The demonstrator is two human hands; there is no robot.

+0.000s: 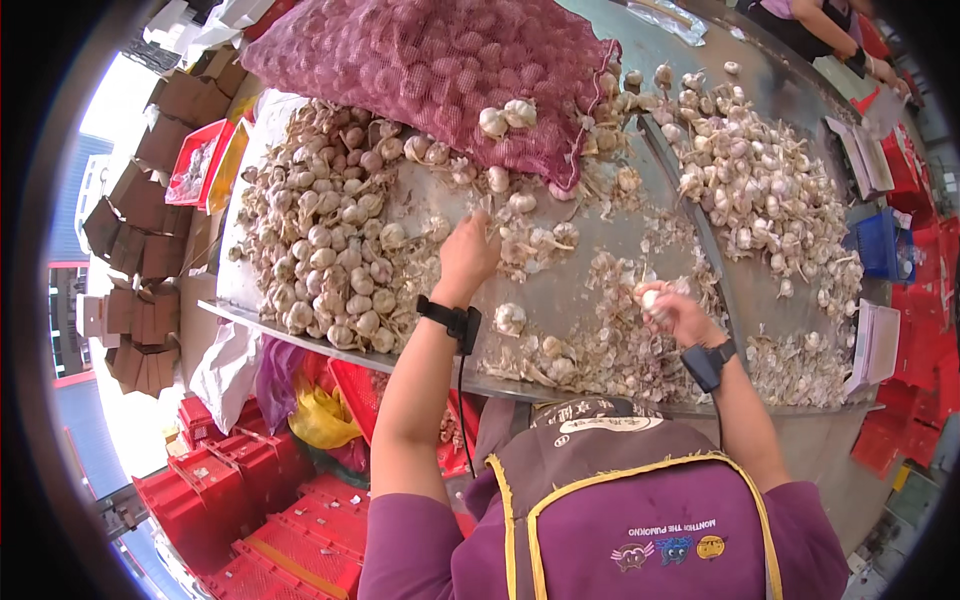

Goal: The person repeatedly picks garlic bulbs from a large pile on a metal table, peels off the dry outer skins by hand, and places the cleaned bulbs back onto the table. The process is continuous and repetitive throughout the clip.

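My right hand [686,318] is closed round a garlic bulb [653,300], held low over the scattered skins at the right of the metal table [585,290]. My left hand [470,256] reaches farther forward, its fingers drawn together in a pinch; what they hold, if anything, is too small to make out. Several loose bulbs lie just beyond and beside the left fingers. One garlic bulb [510,319] sits alone between my two forearms. A big heap of untrimmed garlic [325,240] covers the table's left side.
A purple mesh sack [430,75] full of garlic lies across the far side. Past a metal divider [690,215] is another garlic pile [765,175]. Red crates [265,480] stand at lower left, a blue basket [882,245] at right. Another person's arm [830,35] shows at far right.
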